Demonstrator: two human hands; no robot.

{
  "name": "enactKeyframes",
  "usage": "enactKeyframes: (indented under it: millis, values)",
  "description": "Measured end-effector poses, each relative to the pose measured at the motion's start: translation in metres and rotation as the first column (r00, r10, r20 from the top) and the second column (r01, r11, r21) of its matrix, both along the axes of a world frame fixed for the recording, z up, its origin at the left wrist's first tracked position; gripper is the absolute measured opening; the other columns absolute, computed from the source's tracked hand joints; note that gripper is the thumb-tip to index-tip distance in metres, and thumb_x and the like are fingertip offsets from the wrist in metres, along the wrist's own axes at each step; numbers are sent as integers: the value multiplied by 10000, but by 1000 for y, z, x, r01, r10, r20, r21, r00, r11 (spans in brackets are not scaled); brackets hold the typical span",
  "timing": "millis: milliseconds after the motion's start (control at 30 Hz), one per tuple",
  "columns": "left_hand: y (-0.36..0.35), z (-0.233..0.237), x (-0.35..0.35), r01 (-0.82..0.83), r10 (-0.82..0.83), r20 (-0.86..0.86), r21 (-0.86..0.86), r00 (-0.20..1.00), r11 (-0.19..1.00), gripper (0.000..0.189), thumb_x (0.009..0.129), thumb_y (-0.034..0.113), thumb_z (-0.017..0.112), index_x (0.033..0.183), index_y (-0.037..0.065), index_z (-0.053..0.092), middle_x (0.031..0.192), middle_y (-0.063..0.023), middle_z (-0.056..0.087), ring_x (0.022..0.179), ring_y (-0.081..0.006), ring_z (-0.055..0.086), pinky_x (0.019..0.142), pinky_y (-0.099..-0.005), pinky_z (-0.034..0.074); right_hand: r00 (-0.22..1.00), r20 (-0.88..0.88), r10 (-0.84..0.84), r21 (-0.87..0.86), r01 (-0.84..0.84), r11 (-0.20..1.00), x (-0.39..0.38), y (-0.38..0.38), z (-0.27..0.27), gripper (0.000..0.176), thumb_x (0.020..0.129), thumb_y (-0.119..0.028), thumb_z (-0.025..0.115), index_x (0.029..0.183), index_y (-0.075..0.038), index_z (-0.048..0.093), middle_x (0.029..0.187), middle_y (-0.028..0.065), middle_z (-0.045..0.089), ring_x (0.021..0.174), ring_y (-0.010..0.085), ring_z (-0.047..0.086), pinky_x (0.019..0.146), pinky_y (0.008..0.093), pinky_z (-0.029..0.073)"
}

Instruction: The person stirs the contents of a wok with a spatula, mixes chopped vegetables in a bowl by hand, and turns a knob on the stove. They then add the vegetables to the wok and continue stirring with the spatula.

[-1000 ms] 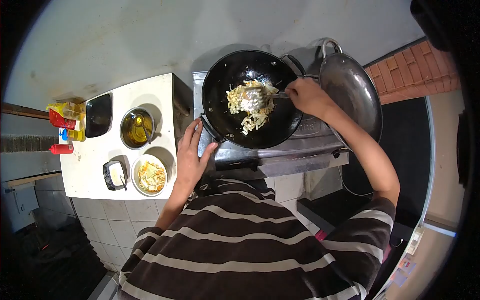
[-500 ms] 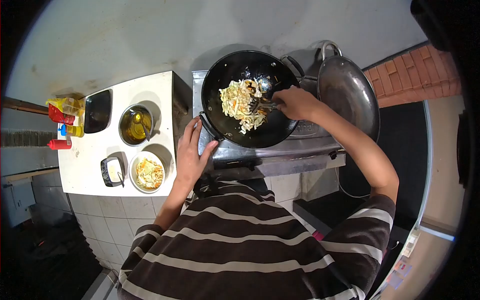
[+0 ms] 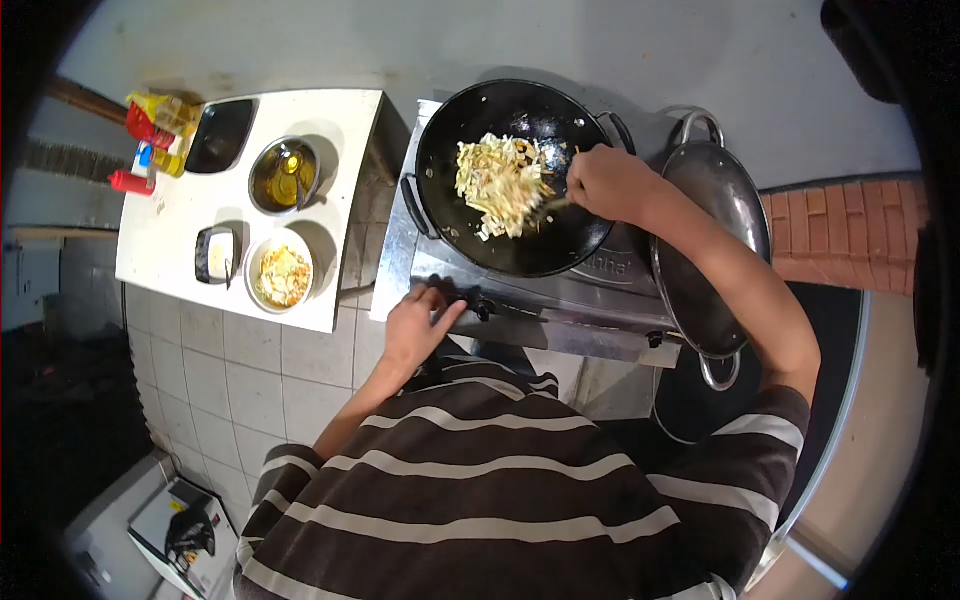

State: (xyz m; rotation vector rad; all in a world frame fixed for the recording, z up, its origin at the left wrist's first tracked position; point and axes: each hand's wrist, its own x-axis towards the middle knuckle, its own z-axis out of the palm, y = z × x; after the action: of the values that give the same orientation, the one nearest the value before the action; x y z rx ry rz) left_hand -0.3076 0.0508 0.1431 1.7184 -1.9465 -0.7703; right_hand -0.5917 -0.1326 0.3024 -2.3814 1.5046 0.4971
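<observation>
My right hand [image 3: 608, 184] is closed round the handle of a metal spatula [image 3: 553, 206], its head blurred among chopped cabbage and carrot [image 3: 497, 180]. That food lies in a black wok [image 3: 575, 240] on the gas stove [image 3: 400, 280]. At the stove's front edge, left of a black knob [image 3: 483, 310], is my left hand [image 3: 418, 325]. Its thumb points away from the slightly bent fingers, and nothing shows in it. The wok's left handle [image 3: 418, 207] is a little beyond that hand, apart from it.
On the right leans a large metal pan [image 3: 710, 200]. The white table [image 3: 350, 130] at left holds a metal pot of oil [image 3: 262, 200], a bowl of shredded vegetables [image 3: 250, 290], a small black dish [image 3: 205, 270], a black tray [image 3: 220, 135] and a red bottle [image 3: 132, 182].
My left hand has let go of the wok's left handle and come down to the stove's front edge. My right hand keeps moving the spatula through the vegetables. The view has shifted.
</observation>
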Motion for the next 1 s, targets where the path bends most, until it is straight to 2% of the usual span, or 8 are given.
enactKeyframes:
  millis: [67,267,333,400,533,600,733,1000]
  values:
    - [9,-16,-21,-1,-1,69,31,998,1000,447,870,484,686,830,39,668,821,-110,640,712,-315,659,645,-412,519,974,222,32,-10,-31,999,-7,-4,-7,167,805,-193,686,869,-55,758,810,183,703,833,353,691,786,433,541]
    - [30,-53,-58,-87,83,194,14,978,996,474,871,510,665,836,38,669,820,-128,641,716,-331,666,644,-429,534,993,41,108,15,-109,994,-24,1,33,157,812,-190,664,827,-69,763,832,178,713,824,364,694,767,422,549]
    - [40,-64,-66,-125,121,184,11,975,992,465,878,493,660,802,35,663,815,-131,638,739,-329,668,646,-428,535,988,-56,147,44,-144,989,-15,6,12,204,799,-137,639,928,-1,718,1009,239,701,960,404,684,829,479,552]
    - [49,-78,-70,-126,121,173,22,977,992,414,893,446,656,850,34,638,849,-138,630,762,-340,663,663,-433,536,983,124,137,-98,-125,987,-13,3,-21,203,825,-145,628,930,1,722,948,238,704,925,412,687,816,486,558]
    - [42,-33,-61,-296,297,-5,-104,955,950,364,912,368,661,998,26,569,933,-158,601,838,-358,643,694,-443,517,973,47,225,-166,-214,963,-24,9,23,150,802,-170,671,852,-51,748,881,218,708,870,384,699,755,469,562]
    - [32,5,-45,-359,335,-134,-273,933,892,397,924,247,682,1197,10,520,989,-156,566,814,-272,625,684,-390,492,960,11,278,-191,-271,943,-31,6,39,125,796,-139,667,842,-67,759,887,206,714,858,379,705,743,459,566]
    - [-22,43,-9,-498,432,-462,-24,775,867,416,1010,231,548,1341,10,424,863,-166,647,736,-254,649,708,-367,504,932,-157,326,-305,-359,882,-19,5,-9,185,790,-151,703,867,15,732,905,210,716,862,366,713,776,449,576]
    - [-102,44,15,-260,260,-309,41,915,965,431,1007,217,507,1371,32,369,794,-213,651,746,-362,664,730,-449,487,965,51,256,-262,-234,936,-36,-21,56,143,835,-173,650,874,-90,759,839,205,700,814,388,686,747,474,560]
